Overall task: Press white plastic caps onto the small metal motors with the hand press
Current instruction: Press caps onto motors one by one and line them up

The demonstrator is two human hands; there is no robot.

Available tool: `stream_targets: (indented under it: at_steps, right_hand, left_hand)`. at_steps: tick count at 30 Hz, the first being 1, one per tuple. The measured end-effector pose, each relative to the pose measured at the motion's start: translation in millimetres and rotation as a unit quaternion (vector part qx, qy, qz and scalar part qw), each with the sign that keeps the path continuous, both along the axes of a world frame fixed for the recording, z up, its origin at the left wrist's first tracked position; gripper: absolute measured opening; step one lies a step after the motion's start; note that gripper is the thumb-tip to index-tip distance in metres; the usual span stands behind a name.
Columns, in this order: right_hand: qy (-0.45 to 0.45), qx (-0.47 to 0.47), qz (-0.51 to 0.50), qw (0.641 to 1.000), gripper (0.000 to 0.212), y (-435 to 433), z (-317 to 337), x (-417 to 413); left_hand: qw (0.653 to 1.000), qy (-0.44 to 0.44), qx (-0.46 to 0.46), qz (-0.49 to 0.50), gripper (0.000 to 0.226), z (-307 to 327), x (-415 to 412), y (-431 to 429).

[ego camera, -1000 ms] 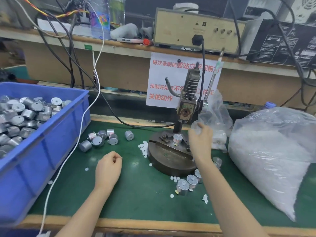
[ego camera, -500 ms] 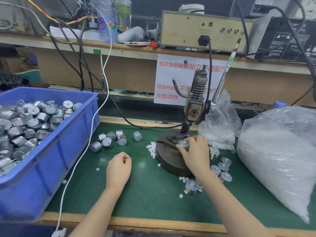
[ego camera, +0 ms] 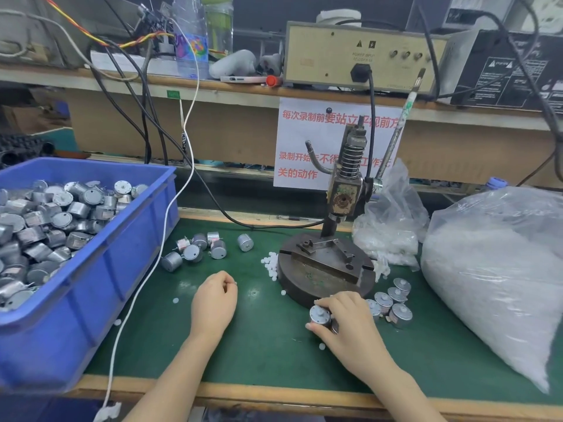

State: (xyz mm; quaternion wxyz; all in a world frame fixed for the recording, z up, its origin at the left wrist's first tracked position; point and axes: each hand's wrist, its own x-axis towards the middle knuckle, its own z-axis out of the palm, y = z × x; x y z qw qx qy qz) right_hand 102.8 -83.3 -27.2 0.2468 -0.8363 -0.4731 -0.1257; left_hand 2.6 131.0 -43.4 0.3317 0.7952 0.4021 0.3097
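Observation:
The hand press [ego camera: 345, 190] stands on a round dark base [ego camera: 316, 281] at mid table, its fixture bare. My right hand [ego camera: 350, 324] grips a small metal motor [ego camera: 320, 315] on the green mat just in front of the base. Several capped motors [ego camera: 396, 300] stand to its right. My left hand [ego camera: 214, 303] rests on the mat with fingers curled; whether it holds anything is hidden. Loose white caps [ego camera: 271, 264] lie at the left of the base. Several bare motors [ego camera: 201, 249] lie further left.
A blue bin [ego camera: 100, 269] full of motors fills the left side. A big clear bag of white caps [ego camera: 493, 269] lies at the right, a smaller bag [ego camera: 387, 236] behind the press. A white cable [ego camera: 146, 275] crosses the mat. Shelf with equipment at the back.
My right hand went from behind the press to the fixture, took the motor off it and brought it down to the mat in front of the base. The left hand stayed put.

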Motion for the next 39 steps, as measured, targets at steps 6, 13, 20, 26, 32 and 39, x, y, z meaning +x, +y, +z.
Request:
stream_targets:
  at_steps: [6,13,20,26,32,39]
  right_hand:
    - [-0.065,0.005,-0.006,0.998,0.039,-13.8,-7.4,0.5]
    - [-0.095,0.022,-0.037,0.995,0.041,-30.3,-12.9,5.7]
    - [-0.084,0.007,-0.001,0.996,0.047,-33.1,-9.8,0.0]
    - [-0.161,-0.032,0.065,0.984,0.041,-27.2,-0.6,-11.7]
    - [-0.21,-0.058,0.076,0.973,0.033,-19.1,6.3,-12.0]
    - [-0.216,-0.017,0.079,0.973,0.033,-18.1,0.2,-8.9]
  left_hand:
    - [1.0,0.002,0.006,-0.003,0.016,-0.1,-0.4,-0.1]
    - [1.0,0.002,0.007,-0.004,0.016,-0.8,-0.2,0.3]
    - [1.0,-0.002,0.0,-0.003,0.017,-0.2,-0.3,-0.4]
    - [1.0,-0.002,-0.002,-0.006,0.017,-0.3,-0.1,0.1]
    - [1.0,-0.003,-0.002,-0.005,0.017,0.3,-0.6,0.1]
    - [1.0,-0.02,-0.017,-0.01,0.016,0.8,-1.8,0.3]
